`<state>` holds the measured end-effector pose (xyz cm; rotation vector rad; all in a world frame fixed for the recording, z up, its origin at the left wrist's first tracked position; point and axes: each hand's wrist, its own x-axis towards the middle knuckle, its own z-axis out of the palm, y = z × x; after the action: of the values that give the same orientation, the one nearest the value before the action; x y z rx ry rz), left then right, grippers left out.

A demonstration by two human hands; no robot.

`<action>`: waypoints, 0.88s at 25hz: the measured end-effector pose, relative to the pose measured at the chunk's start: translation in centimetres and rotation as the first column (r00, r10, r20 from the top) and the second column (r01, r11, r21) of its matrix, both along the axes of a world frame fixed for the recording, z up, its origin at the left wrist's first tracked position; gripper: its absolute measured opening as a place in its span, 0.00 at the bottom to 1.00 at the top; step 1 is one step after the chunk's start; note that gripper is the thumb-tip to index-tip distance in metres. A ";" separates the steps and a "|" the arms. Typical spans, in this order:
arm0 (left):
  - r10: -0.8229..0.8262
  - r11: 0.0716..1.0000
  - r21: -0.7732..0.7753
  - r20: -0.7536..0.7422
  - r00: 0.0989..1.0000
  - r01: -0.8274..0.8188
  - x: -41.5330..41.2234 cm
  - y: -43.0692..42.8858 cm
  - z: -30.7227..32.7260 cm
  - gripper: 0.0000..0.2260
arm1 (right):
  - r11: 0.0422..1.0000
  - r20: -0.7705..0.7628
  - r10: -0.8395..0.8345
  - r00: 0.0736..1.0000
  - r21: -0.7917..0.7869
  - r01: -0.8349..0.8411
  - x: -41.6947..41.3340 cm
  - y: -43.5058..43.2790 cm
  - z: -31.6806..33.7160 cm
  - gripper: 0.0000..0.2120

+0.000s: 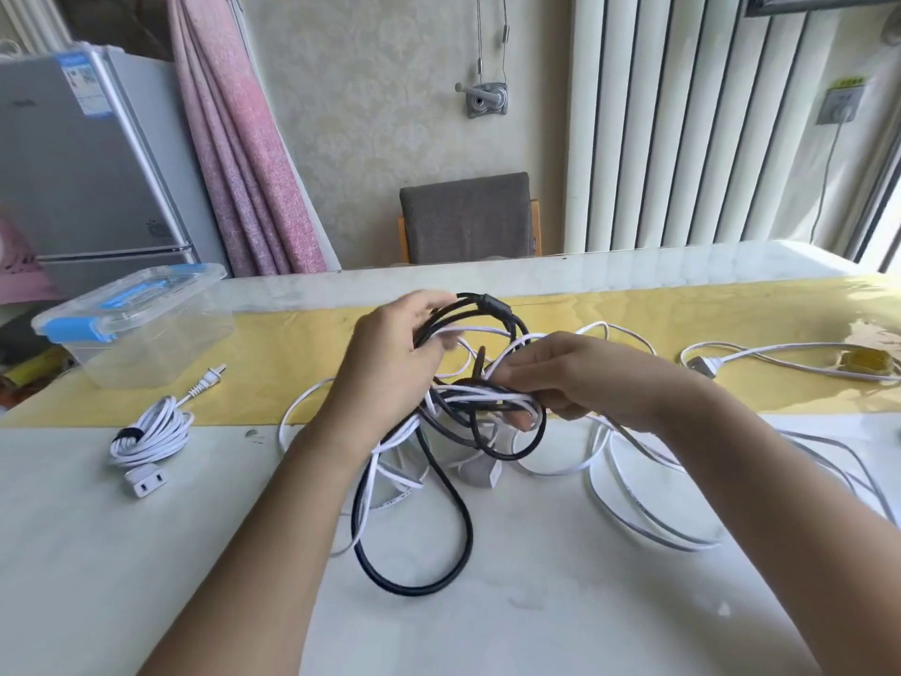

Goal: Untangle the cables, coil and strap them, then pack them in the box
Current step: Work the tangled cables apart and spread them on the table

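Observation:
A tangle of one thick black cable [439, 558] and thin white cable [634, 509] hangs above the white table [146, 553] between my hands. My left hand [390, 348] grips black loops at the top of the tangle. My right hand [560, 378] pinches a bundle of black and white strands at the middle. White loops trail over the table to the right. A coiled white cable [151, 436], bound with a black strap, lies at the left with its socket end [146, 483] beside it. The clear box [141, 353] with blue latches stands closed at the far left.
Another white cord with a plug [704, 365] lies on the yellow runner [302, 348] at the right, leading to an amber object [868, 361]. A grey chair [468, 217] stands behind the table. A fridge [83, 163] and pink curtain [244, 153] are at the back left.

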<state>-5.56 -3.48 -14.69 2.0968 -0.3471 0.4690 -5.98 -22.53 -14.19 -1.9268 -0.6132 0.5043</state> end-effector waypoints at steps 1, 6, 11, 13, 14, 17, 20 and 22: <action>0.062 0.997 0.034 0.091 0.994 -0.065 0.1 0.4 0.1 0.15 | 0.999 -0.029 0.009 1.000 0.048 -0.007 -0.1 -0.1 0.2 0.17; 0.017 1.000 0.009 0.179 0.984 -0.019 -1.4 1.1 1.5 0.23 | 0.955 -0.209 -0.050 0.977 0.277 0.108 0.5 -0.8 -0.1 0.19; 0.200 0.852 0.491 0.017 0.980 -0.182 -2.8 -1.5 0.8 0.25 | 0.915 -0.254 -0.137 0.957 0.339 0.220 0.7 -0.9 -0.1 0.15; 0.268 0.828 0.499 0.048 0.962 -0.255 -3.0 -1.3 1.2 0.19 | 0.936 -0.219 -0.133 0.967 0.292 0.195 0.9 -0.8 -0.2 0.16; 0.289 0.828 0.490 0.042 0.956 -0.272 -3.2 -0.8 1.6 0.16 | 0.953 -0.180 -0.130 0.975 0.250 0.173 1.1 -0.7 -0.3 0.17; 0.384 0.803 0.423 0.173 0.907 -0.420 -3.4 0.9 2.5 0.12 | 0.970 -0.104 -0.168 0.980 0.162 0.184 1.5 -1.3 -0.3 0.16; 0.494 0.799 0.171 0.359 0.792 -0.576 -2.0 2.5 2.4 0.14 | 0.981 -0.119 -0.063 0.991 0.176 0.083 1.7 -2.2 -0.1 0.14; 0.520 0.815 0.053 0.373 0.769 -0.577 -0.9 2.9 2.2 0.16 | 0.983 -0.141 0.086 0.986 0.175 -0.060 1.7 -2.6 -0.1 0.17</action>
<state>-6.44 -0.54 -12.47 2.2633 0.0573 1.2062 -4.33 -25.13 -14.29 -1.6940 -0.6127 0.6154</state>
